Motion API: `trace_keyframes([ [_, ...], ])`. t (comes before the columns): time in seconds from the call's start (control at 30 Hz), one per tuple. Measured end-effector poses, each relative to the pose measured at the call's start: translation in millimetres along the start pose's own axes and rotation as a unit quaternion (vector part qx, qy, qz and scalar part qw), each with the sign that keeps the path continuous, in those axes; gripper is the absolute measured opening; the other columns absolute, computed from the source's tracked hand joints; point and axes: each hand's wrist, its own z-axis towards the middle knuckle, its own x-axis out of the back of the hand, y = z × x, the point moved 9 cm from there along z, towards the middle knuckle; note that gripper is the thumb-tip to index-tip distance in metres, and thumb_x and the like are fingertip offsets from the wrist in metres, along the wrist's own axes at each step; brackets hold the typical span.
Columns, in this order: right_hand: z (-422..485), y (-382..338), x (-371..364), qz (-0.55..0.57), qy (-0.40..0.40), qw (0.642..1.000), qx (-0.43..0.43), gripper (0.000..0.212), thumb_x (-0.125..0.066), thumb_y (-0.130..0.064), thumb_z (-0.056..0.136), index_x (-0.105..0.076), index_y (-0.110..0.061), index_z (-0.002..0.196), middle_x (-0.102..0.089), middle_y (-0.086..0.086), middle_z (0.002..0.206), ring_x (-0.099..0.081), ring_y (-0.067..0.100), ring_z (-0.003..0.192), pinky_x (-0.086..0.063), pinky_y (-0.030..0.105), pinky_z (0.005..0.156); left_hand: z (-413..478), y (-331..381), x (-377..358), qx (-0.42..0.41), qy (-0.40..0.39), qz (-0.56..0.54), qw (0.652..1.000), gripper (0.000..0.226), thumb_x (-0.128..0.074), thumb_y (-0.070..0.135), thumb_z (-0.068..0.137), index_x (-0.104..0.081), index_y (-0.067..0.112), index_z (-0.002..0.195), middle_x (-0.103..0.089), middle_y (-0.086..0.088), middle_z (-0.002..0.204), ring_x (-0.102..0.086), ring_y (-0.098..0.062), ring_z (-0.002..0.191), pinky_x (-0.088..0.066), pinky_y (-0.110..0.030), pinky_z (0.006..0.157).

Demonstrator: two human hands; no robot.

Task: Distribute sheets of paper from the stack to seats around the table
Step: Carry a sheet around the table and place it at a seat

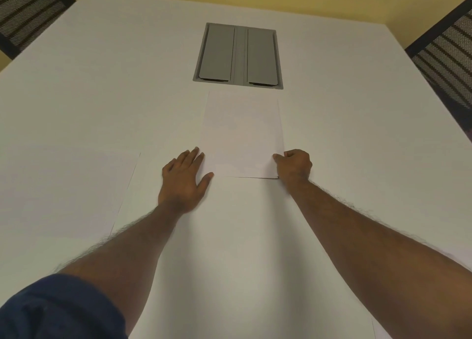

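The stack of white paper (242, 134) lies in the middle of the white table (102, 83), just in front of a grey hatch. My left hand (182, 180) rests flat at the stack's near left corner, fingers apart, thumb tip on the paper. My right hand (293, 165) is curled at the near right corner, thumb and forefinger pinched on the edge of the paper. The sheets at that corner sit slightly offset. Another white sheet (63, 190) lies flat to my left, its right edge showing as a thin line.
A grey two-flap cable hatch (238, 56) is set into the table beyond the stack. Black mesh chair backs stand at the far left (28, 14) and far right (444, 62). A thin paper edge (373, 326) shows at the bottom right.
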Motion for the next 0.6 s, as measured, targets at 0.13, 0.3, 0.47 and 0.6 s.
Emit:
trace_keyframes([
  [0.13,5.3,2.8,14.1,0.021,0.029,0.999,-0.003,0.020,-0.073,-0.026,0.080,-0.068,-0.010,0.089,-0.068,0.004,0.087,-0.065,0.029,0.090,-0.047,0.027,0.074,0.1,-1.4,-1.8,0.003,-0.002,-0.001,1.000,0.059,-0.034,0.057,0.095,-0.040,0.027,0.145,-0.033,0.008,0.157,-0.028,-0.014,0.145,-0.019,-0.039,0.115],
  [0.3,6.8,7.8,28.1,0.069,0.021,0.997,-0.011,0.020,-0.072,-0.023,0.082,-0.067,-0.013,0.099,-0.066,0.005,0.097,-0.065,0.028,0.088,-0.055,0.035,0.079,0.0,-0.7,0.1,0.002,-0.007,-0.006,1.000,0.059,-0.034,0.058,0.094,-0.039,0.027,0.145,-0.032,0.008,0.158,-0.026,-0.015,0.146,-0.018,-0.039,0.115],
  [0.47,-2.7,11.0,37.9,0.175,-0.020,0.983,-0.044,0.018,-0.068,-0.016,0.087,-0.064,-0.016,0.105,-0.059,0.003,0.109,-0.063,0.024,0.089,-0.056,0.028,0.047,1.3,0.8,1.0,0.017,-0.070,-0.058,0.996,0.069,-0.036,0.059,0.094,-0.028,0.024,0.152,-0.016,0.007,0.163,-0.014,-0.012,0.150,-0.008,-0.037,0.119],
  [0.6,-12.2,3.7,48.3,0.234,-0.047,0.969,-0.055,0.022,-0.066,-0.011,0.090,-0.061,-0.011,0.111,-0.055,0.004,0.115,-0.061,0.025,0.097,-0.059,0.030,0.051,3.4,4.9,13.8,0.059,-0.120,-0.177,0.975,0.075,-0.047,0.054,0.095,-0.020,0.018,0.155,-0.008,0.007,0.164,-0.012,-0.008,0.150,-0.010,-0.036,0.122],
])
